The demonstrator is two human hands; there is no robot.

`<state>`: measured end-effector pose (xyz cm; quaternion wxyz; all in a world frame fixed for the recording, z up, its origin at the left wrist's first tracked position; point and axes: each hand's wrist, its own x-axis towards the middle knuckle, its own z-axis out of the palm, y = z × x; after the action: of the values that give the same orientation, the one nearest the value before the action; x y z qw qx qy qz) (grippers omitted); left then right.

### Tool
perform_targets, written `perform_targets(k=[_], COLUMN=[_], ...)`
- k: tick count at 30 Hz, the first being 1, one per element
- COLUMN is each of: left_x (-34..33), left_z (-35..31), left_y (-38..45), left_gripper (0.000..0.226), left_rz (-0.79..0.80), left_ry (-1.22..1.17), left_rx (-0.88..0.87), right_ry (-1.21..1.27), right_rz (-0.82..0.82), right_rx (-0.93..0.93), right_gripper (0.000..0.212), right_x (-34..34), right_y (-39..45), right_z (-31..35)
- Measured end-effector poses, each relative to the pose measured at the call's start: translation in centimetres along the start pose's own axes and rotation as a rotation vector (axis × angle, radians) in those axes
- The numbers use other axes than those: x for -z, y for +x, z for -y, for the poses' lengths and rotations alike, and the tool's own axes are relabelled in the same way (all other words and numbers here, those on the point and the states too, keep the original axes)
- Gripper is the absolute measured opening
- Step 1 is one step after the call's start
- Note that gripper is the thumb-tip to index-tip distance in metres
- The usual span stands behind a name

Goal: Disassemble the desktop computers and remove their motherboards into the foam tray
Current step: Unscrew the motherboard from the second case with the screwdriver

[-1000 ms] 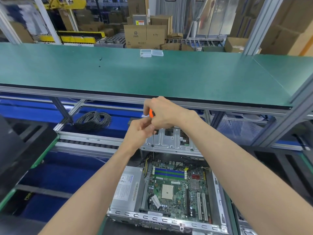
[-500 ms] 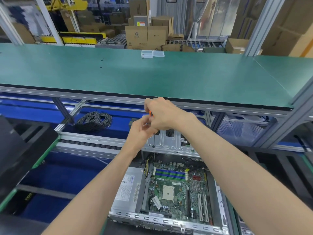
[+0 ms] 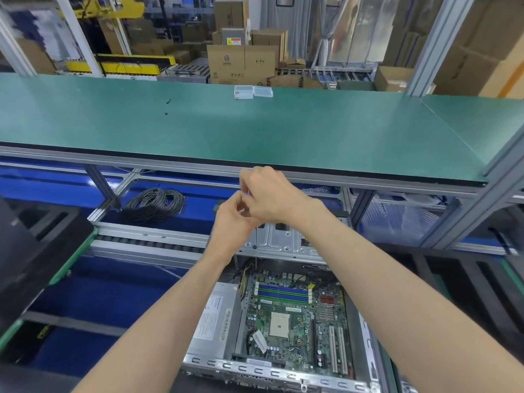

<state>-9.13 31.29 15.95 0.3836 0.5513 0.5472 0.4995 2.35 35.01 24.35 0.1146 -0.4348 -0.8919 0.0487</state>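
Note:
An open desktop computer case (image 3: 278, 373) lies low in the head view. Its green motherboard (image 3: 295, 316) sits inside, beside a grey power supply (image 3: 215, 319). A metal drive cage (image 3: 283, 239) is swung up at the case's far end. Both hands meet above that cage. My right hand (image 3: 272, 197) grips the handle of a screwdriver (image 3: 256, 236), whose thin shaft hangs down to the cage. My left hand (image 3: 229, 222) has its thumb and forefinger pinched at the screwdriver just under my right hand. The handle is almost hidden.
A long green bench (image 3: 255, 131) runs across above the hands, with two small clear boxes (image 3: 252, 91) at its far edge. A coil of black cable (image 3: 154, 204) lies on the lower blue shelf at left. A black foam tray (image 3: 42, 251) sits at far left.
The orange handle showed between the hands before and is now nearly covered. My left fingers have moved up the shaft to meet my right hand.

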Motion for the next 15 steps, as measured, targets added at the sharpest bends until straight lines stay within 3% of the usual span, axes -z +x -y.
perform_targets(k=[3,5,8,10,12,15], left_x=[0.9,1.3,1.3,0.9,0.2,-0.6], left_z=[-0.5,-0.3,-0.1,-0.3,-0.2,0.2], left_y=[-0.4,-0.4,-0.2,-0.1,0.1,0.2], left_gripper=[0.018,0.025,0.018,0.012,0.02,0.026], left_rz=[0.238,0.257,0.176,0.079,-0.028,-0.09], left_ry=[-0.057,-0.025,-0.04,-0.059,-0.018,0.037], left_rx=[-0.086,-0.08,-0.055,-0.028,0.003,0.0], right_ry=[0.121,0.194,0.251,0.161,0.001,-0.062], right_rz=[0.065,0.085,0.067,-0.003,-0.032,-0.022], right_rx=[0.024,0.016,0.028,0.0,-0.059,-0.092], right_gripper=[0.028,0.033,0.028,0.01,0.025,0.014], right_x=[0.4,0.8,1.1,0.9,0.4,0.2], right_y=[-0.3,-0.6,-0.8,-0.8,-0.7,-0.3], right_z=[-0.5,-0.5,-0.6,-0.3,0.2,0.7])
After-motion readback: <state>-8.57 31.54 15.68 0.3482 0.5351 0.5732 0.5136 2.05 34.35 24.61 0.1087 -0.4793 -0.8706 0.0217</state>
